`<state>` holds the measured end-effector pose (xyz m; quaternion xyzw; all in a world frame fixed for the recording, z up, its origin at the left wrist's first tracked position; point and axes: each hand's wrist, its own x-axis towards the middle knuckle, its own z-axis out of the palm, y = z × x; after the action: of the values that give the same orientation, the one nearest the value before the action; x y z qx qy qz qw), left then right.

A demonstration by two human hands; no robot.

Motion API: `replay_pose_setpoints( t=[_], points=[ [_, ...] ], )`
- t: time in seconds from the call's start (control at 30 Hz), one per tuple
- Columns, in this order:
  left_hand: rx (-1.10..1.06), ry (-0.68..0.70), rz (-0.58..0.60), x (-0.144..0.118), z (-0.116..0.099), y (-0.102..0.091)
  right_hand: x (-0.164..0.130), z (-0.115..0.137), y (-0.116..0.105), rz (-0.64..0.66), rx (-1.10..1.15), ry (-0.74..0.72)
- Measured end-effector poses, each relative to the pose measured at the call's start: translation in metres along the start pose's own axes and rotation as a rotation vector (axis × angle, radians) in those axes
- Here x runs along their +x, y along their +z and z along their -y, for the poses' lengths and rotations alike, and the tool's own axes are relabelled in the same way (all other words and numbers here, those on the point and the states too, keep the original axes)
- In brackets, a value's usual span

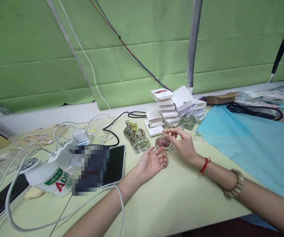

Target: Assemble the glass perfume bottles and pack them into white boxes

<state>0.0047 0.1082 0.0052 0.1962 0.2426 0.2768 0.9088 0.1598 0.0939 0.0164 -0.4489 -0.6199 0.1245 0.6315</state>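
A round glass perfume bottle with pinkish contents (163, 144) stands on the table without a tall cap. My right hand (181, 144) reaches over it from the right, thumb and forefinger pinched at its gold neck. My left hand (154, 162) is palm up just in front of the bottle, fingers loosely curled and apart, holding nothing. To the left stand several capped perfume bottles (141, 144) in a close group. Another glass bottle with greenish contents (187, 121) is behind my right hand. A small clear cap (197, 135) lies to the right.
White boxes (168, 110) are stacked at the back. Blue sheeting (245, 154) covers the right side. On the left are a phone (116, 163), a white bottle with green and red print (49, 179), chargers (64, 151) and looping white cables. A black cable (114, 131) crosses behind.
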Motion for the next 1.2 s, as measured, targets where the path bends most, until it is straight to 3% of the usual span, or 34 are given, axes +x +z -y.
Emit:
replay_pose_setpoints(
  t=[0.2,0.53,0.73,0.93,1.2],
  points=[
    [-0.001,0.0,0.009,0.001,0.0,-0.001,0.004,-0.009,0.001,-0.008,0.119,0.083],
    [-0.005,0.006,0.001,-0.001,0.0,0.0,0.012,-0.018,-0.002,-0.046,0.173,0.351],
    [-0.001,0.008,-0.02,-0.001,0.001,0.001,0.013,-0.026,0.002,-0.027,0.365,0.479],
    [0.005,0.014,-0.015,0.001,0.0,-0.001,0.013,-0.027,0.003,0.03,0.47,0.558],
    [0.009,0.016,-0.02,0.002,0.0,-0.001,0.014,-0.028,0.004,-0.005,0.612,0.677]
  ],
)
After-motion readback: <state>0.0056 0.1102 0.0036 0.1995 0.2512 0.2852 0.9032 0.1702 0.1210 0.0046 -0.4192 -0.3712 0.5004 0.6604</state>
